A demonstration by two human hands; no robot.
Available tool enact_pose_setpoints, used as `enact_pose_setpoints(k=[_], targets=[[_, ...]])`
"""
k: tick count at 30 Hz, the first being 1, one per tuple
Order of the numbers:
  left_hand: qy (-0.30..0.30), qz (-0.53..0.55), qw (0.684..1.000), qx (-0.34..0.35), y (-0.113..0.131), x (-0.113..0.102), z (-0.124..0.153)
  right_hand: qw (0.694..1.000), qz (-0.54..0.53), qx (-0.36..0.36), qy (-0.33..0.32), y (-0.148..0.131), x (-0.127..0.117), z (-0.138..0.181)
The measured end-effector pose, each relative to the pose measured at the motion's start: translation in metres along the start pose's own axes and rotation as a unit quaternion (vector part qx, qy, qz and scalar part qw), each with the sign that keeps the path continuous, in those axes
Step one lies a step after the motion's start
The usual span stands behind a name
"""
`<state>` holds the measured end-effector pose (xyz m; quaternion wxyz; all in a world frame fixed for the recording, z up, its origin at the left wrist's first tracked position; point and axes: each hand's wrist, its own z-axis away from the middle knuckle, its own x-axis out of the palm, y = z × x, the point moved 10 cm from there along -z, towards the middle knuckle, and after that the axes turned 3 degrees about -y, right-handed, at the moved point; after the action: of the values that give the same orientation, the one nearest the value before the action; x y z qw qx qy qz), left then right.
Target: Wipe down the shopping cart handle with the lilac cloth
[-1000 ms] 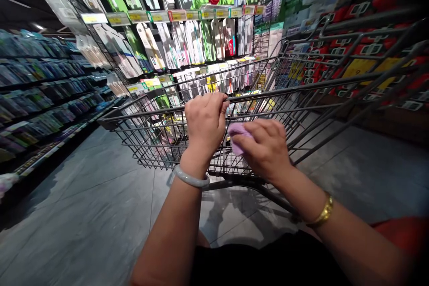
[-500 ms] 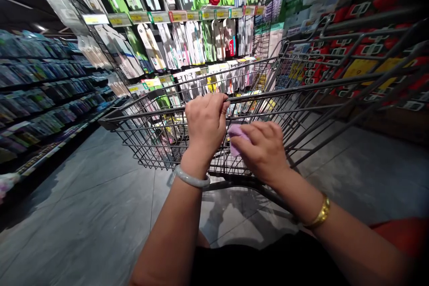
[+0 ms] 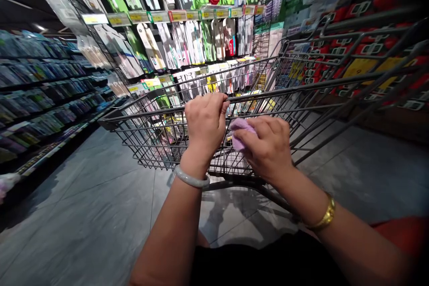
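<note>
A dark wire shopping cart (image 3: 157, 140) stands side-on in front of me. My left hand (image 3: 205, 118), with a pale bangle (image 3: 191, 178) on its wrist, is closed round the cart's upper side rail (image 3: 261, 95). Just to its right, my right hand (image 3: 270, 147) is closed on a folded purple cloth (image 3: 240, 132), which shows between thumb and fingers. The cloth is close to the wire side below the rail; whether it touches the wires I cannot tell. A gold bracelet (image 3: 324, 216) circles my right wrist.
Behind the cart rises a rack of packaged goods (image 3: 187, 44) with price tags. Shelves of small packets (image 3: 47, 94) line the left side. Red packages (image 3: 362, 44) are stacked at the right. Grey tiled floor (image 3: 94, 214) lies below.
My right hand has shifted slightly to the right and up with the purple cloth. My left hand keeps its place on the rail, and the cart has not moved.
</note>
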<state>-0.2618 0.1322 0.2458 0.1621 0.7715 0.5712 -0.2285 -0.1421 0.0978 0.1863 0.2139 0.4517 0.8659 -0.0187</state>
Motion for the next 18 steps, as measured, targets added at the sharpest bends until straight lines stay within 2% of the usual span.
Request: enact_pose_setpoints(k=[6, 8, 11, 13, 15, 18], targets=[[-0.002, 0.005, 1.000, -0.005, -0.002, 0.002, -0.001, 0.990, -0.036, -0.047, -0.125, -0.030, 0.035, 0.013], [-0.002, 0.006, 1.000, -0.005, -0.002, 0.002, 0.000, 0.992, -0.045, -0.037, -0.113, -0.025, 0.029, 0.009], [0.000, 0.004, 1.000, -0.003, -0.001, 0.001, 0.000, 0.998, -0.033, -0.015, -0.046, -0.012, 0.009, 0.001], [-0.001, 0.002, 1.000, -0.001, 0.000, 0.001, 0.000, 1.000, -0.019, -0.006, -0.023, -0.008, 0.005, 0.000], [0.000, 0.005, 1.000, 0.000, 0.000, 0.000, 0.000, 0.999, -0.016, -0.012, -0.042, -0.013, 0.013, 0.003], [0.003, 0.008, 1.000, -0.004, -0.001, 0.000, 0.000, 0.993, -0.024, -0.046, -0.104, -0.030, 0.035, 0.013]])
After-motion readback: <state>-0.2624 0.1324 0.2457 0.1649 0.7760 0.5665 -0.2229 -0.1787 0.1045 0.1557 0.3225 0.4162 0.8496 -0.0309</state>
